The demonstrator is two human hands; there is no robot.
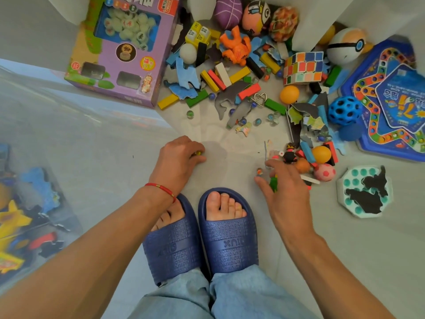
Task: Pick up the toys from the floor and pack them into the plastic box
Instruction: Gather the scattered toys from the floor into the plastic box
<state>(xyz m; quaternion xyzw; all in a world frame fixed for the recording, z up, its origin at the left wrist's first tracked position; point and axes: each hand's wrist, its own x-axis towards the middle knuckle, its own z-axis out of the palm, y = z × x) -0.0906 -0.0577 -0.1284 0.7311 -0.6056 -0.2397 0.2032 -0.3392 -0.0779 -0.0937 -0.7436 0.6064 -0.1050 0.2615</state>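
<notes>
A clear plastic box [69, 143] stands at the left with several puzzle pieces and toys inside. Loose toys lie scattered on the grey floor ahead: wooden blocks, foam puzzle pieces, marbles, balls. My left hand [179, 157] rests on the floor, its fingers curled around a small marble [197, 153]. My right hand [285, 185] is low over the floor at the right, fingers closed on a small green piece [273, 183], with another marble [259, 171] just beyond its thumb. A small black figure [290, 155] and an orange ball [321, 154] lie just past the fingertips.
A purple game box [119, 54] lies at the back left, a blue star board [391, 100] at the right, and a teal pop board [365, 192] near my right hand. A cube puzzle [303, 67] sits in the pile. My feet in blue slippers [202, 233] are below.
</notes>
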